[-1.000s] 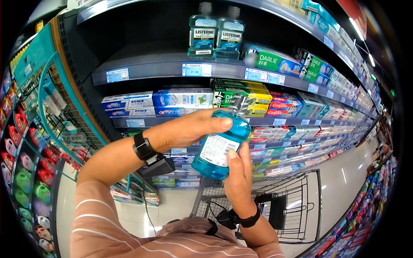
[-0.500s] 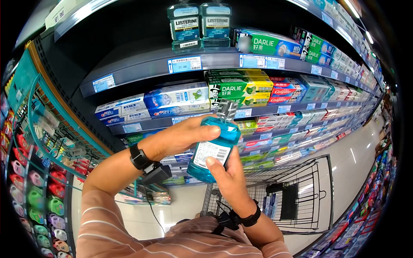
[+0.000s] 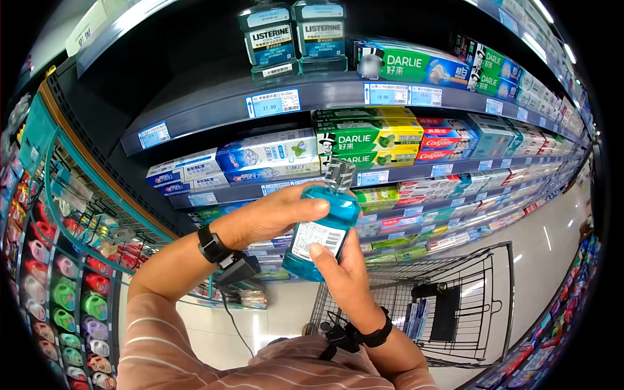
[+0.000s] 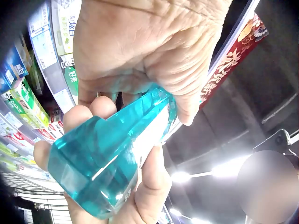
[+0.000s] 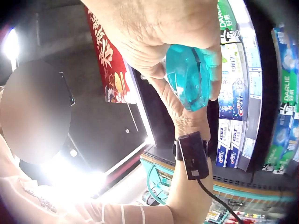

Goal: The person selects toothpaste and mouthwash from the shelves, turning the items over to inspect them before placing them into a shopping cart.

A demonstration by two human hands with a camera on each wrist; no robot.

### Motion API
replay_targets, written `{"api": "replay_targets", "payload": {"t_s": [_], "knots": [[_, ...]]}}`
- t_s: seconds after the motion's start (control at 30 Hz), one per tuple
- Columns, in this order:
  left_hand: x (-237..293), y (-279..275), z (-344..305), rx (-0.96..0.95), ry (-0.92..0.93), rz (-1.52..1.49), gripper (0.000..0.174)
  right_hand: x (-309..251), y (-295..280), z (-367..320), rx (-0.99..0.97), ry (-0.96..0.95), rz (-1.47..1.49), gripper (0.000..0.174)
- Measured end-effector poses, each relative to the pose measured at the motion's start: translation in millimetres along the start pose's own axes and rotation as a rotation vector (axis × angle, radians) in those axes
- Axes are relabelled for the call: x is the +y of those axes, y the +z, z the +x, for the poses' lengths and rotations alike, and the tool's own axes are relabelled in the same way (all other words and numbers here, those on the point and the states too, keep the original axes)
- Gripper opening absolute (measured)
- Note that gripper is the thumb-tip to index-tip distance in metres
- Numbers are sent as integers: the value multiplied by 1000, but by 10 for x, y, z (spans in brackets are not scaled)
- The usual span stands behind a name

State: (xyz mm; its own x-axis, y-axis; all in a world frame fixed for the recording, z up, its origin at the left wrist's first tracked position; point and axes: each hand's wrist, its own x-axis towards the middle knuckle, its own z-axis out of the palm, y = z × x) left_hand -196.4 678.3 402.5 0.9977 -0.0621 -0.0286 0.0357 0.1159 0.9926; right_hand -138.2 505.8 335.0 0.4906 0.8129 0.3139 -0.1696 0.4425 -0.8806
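In the head view a blue-green bottle (image 3: 303, 265) with a black cap and a white back label is held tilted before the shelves. My left hand (image 3: 276, 213) grips its upper part, thumb over the shoulder just below the cap. Lower down, my right hand (image 3: 346, 273) holds the other side, its thumb on the label. The left wrist view shows the bottle (image 4: 100, 154) base-first, with the left hand (image 4: 145, 46) around the neck end and right fingers around the body. In the right wrist view the right hand (image 5: 159, 32) covers part of the bottle (image 5: 189, 79).
Two Listerine bottles (image 3: 322, 39) stand on the upper shelf (image 3: 208, 107), beside green Darlie boxes (image 3: 416, 64). More toothpaste boxes (image 3: 270, 155) fill the shelves below. A wire shopping cart (image 3: 478, 305) is at lower right, and a teal wire rack (image 3: 97, 188) at left.
The head view has shifted, with the shelves looking larger and the cart lying further right. Both hands keep hold of the bottle, which now stands slightly further left in the frame.
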Motion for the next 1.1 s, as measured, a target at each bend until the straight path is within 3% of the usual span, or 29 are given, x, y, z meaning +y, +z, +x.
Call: {"api": "replay_targets", "payload": {"t_s": [0.67, 1.1], "knots": [[-38, -7, 121, 38, -73, 17, 93, 97, -111, 40, 27, -20, 72, 57], [-57, 17, 6, 97, -27, 47, 78, -6, -45, -2, 40, -23, 16, 56]]}}
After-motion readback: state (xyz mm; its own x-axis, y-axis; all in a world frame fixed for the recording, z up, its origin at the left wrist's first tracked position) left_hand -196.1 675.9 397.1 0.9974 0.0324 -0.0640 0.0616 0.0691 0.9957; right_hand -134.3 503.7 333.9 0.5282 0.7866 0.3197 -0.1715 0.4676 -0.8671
